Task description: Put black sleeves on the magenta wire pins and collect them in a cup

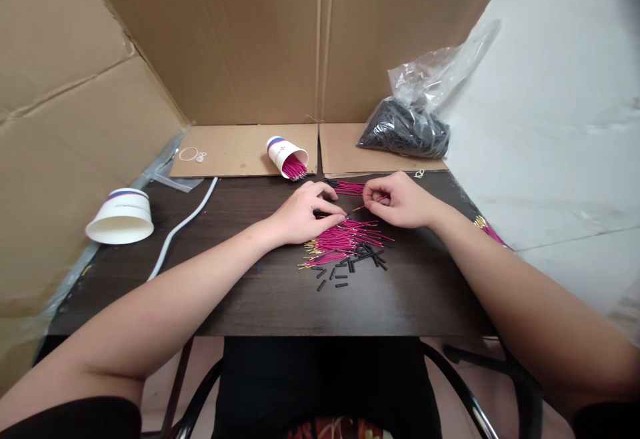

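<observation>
My right hand (399,200) pinches a magenta wire (382,198) whose gold tip points left. Facing that tip, my left hand (313,212) has its thumb and a finger closed on a small black sleeve (349,215). Whether tip and sleeve touch is too small to tell. Below the hands lies a loose pile of magenta wires (340,240) with gold ends mostly to the left. Several short black sleeves (341,285) are scattered at the pile's near side. Behind the hands, a row of magenta wires (349,188) with black ends is partly hidden by my fingers.
A paper cup (280,152) full of magenta wires lies on its side at the back. Another paper cup (120,217) stands at the left by a white cable (177,229). A plastic bag (407,129) of black pieces rests on cardboard (340,152). More wires (493,232) lie at the right edge.
</observation>
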`<state>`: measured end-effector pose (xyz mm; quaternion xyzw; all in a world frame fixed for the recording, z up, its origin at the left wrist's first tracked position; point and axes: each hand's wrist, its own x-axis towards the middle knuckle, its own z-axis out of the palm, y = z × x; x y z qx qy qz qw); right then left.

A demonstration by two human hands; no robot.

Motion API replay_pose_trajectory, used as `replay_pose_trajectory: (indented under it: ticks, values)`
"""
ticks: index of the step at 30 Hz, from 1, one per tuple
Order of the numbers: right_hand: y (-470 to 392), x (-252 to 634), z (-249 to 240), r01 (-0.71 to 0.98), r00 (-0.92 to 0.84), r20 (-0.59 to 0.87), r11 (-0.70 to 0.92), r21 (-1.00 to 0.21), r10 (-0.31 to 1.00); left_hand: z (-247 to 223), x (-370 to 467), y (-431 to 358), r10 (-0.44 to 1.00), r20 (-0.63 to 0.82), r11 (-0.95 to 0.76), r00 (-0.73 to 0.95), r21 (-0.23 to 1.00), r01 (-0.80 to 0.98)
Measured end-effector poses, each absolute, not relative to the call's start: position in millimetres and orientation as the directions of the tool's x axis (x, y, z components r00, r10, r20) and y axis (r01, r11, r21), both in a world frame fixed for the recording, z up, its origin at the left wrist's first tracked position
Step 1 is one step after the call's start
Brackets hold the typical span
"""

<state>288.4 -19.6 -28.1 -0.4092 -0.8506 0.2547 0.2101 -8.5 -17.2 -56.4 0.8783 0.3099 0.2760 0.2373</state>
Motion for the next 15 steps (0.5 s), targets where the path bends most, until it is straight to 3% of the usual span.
replay_pose_trajectory:
  ticks: [15]
  values:
    - [-20.4, 286.0, -31.9, 0.495, -0.590, 0.127, 0.481, -0.724, 0.798, -55.6, -6.8, -17.1, 0.686, 0.367, -0.677, 0.628, 0.637, 0.368]
